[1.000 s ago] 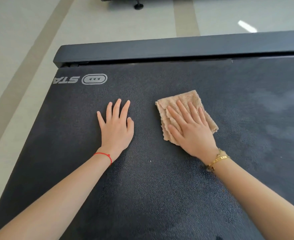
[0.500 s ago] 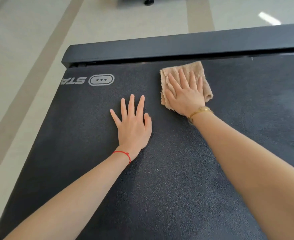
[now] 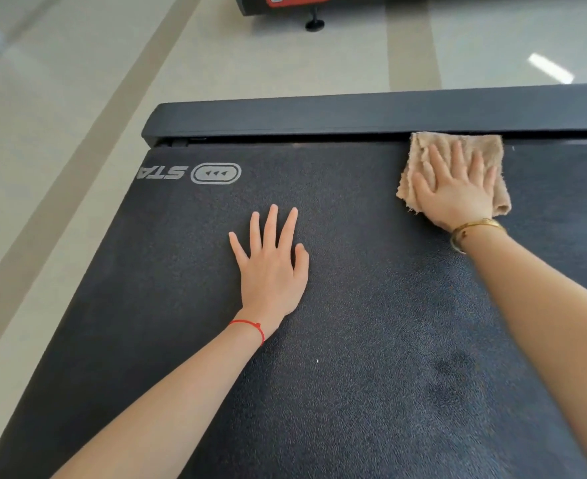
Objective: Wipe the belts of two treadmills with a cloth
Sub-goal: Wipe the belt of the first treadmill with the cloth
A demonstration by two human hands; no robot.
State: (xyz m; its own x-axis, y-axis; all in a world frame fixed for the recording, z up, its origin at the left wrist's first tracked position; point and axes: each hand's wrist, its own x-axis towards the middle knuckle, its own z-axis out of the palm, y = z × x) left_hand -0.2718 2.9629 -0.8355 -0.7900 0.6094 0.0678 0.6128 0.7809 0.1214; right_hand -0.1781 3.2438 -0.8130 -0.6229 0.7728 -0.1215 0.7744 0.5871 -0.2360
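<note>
Cloth: the tan terry cloth [image 3: 454, 167], folded, lies flat on the treadmill belt [image 3: 354, 340] at its far end, its far edge touching the black end cap [image 3: 319, 115].
Right hand: the right hand [image 3: 457, 188] lies flat on the cloth with fingers straight and spread, pressing it down; a gold bangle [image 3: 475, 229] sits on the wrist.
Left hand: the left hand [image 3: 271, 264] rests palm-down on bare belt, fingers spread, holding nothing, near the middle and to the left of the cloth.
Key relation: the belt's long axis runs from the person toward the end cap; the cloth is already at that far limit, so unwiped belt lies back toward the person and out to either side.
Judged next move: a stroke pulled back or swept sideways, right hand leading.
Nearby: a printed logo [image 3: 216, 173] at far left.
</note>
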